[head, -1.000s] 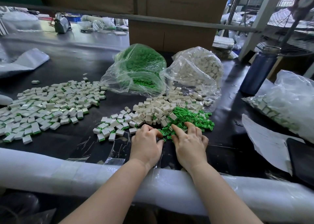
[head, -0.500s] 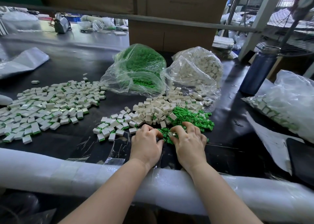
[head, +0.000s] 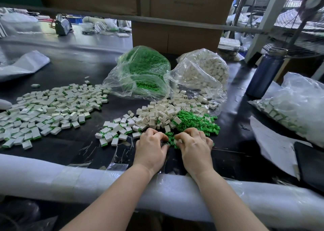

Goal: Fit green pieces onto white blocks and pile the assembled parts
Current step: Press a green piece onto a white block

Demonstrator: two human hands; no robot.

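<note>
Down at the near edge of the black table (head: 73,69), both hands sit side by side w/ fingers curled in. Left hand (head: 150,148) has its fingertips tucked under, touching the fringe of the loose green pieces (head: 196,122); can't tell what, if anything, it's got. Right hand (head: 194,146) is clenched over the same green fringe, a bit of white showing at the fingertips, prob. a block, but too hidden to call. Just beyond the knuckles: heap of bare white blocks (head: 157,111), touching the green heap on its right. Small cluster of assembled parts (head: 115,130) just left of the left hand, and a much bigger spread of assembled parts (head: 47,111) farther left. Behind, a clear bag of green pieces (head: 143,72) beside a clear bag of white blocks (head: 203,69). Blue bottle (head: 264,72) far right; foam padding (head: 52,178) wraps the table's front rim under both forearms.
</note>
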